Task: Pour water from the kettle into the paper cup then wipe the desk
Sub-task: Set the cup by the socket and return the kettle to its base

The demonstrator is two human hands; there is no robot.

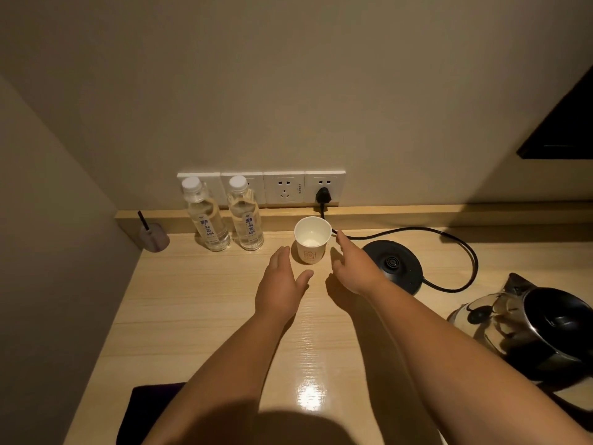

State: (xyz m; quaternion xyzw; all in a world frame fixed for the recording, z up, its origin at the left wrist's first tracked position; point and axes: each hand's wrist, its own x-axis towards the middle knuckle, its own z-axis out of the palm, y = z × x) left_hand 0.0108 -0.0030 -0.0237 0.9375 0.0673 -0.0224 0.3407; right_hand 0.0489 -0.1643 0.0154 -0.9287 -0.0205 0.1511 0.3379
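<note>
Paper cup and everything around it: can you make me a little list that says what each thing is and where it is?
paper cup: upright on the desk, between both hands, a little liquid at the bottom
left hand: open, just left of the cup
right hand: open, just right of the cup
kettle: off its base, at the right edge
kettle base: right of the cup, plugged into the wall
water bottles: two, capped, left of the cup
dark cloth: near edge, under the left arm
</note>
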